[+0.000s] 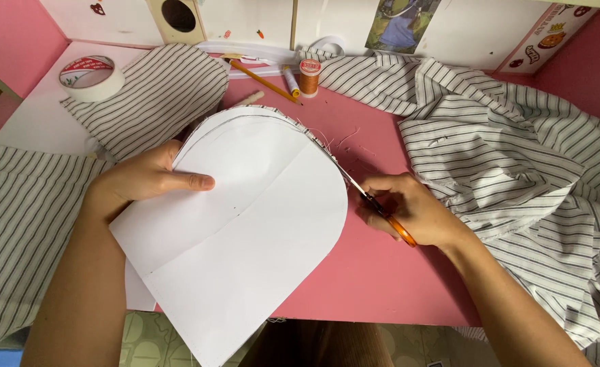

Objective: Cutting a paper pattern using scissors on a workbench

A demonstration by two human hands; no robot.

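My left hand presses down on a white paper pattern with a rounded top, thumb lying flat on the paper. Striped fabric peeks out from under the pattern's curved edge. My right hand grips orange-handled scissors, whose blades point up-left along the pattern's right curve, at the fabric edge. All of this rests on a pink table.
A cut striped piece lies at upper left beside a roll of tape. An orange thread spool, a pencil and a marker sit at the back. A large pile of striped cloth covers the right side. Another striped piece lies at left.
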